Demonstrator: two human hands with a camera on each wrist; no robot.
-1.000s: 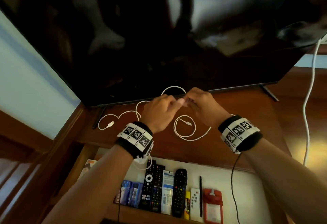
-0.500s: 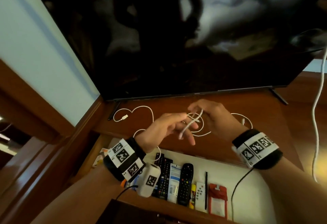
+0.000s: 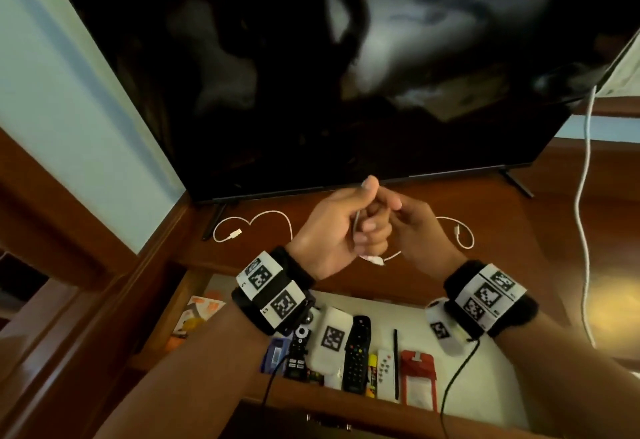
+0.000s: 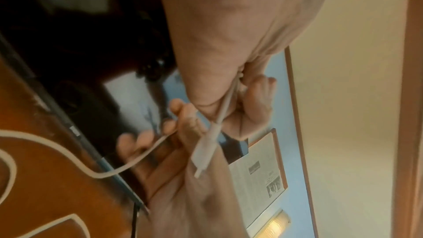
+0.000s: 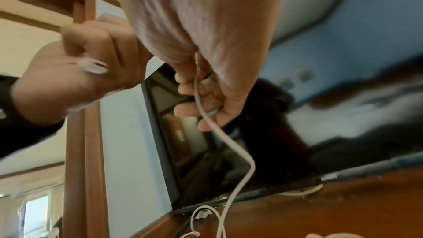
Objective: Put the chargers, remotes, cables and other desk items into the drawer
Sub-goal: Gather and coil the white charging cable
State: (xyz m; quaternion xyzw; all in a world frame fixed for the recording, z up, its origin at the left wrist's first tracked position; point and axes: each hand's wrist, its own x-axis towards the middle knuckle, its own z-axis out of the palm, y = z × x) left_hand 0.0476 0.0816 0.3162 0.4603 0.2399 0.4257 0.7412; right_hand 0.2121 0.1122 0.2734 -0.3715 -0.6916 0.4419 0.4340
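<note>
- White charging cable [image 3: 356, 227]: one thin cord runs between both hands above the brown wooden desk top [image 3: 540, 230], in front of the one black flat television [image 3: 311, 75].
- Left hand [image 3: 332, 230]: fingers curled into a fist round the cable; in the left wrist view the cord leaves the fist and ends in one white plug [image 4: 204, 148] hanging free below it.
- Right hand [image 3: 412, 227]: fingers curled, pinching the same cable close against the left fist; in the right wrist view the cord [image 5: 228, 144] drops from these fingers down to the desk.
- Two loose ends of white cord lie on the desk: one looped stretch with a connector on the left [image 3: 235, 232], one on the right [image 3: 462, 230]. Whether they belong to one cable or two cannot be told.
- One thicker white cord [image 3: 585, 196] hangs at the far right, apart from the hands.
- Open wooden drawer [image 3: 187, 300] sits below the desk edge, under the wrists. Inside lie three remotes side by side: one black remote with a white ring [image 3: 298, 348], one black remote with coloured buttons [image 3: 356, 355] and one small white remote [image 3: 385, 369].
- Also in the drawer: one black pen [image 3: 396, 362], one red pouch [image 3: 418, 373], one blue pack [image 3: 275, 355].
</note>
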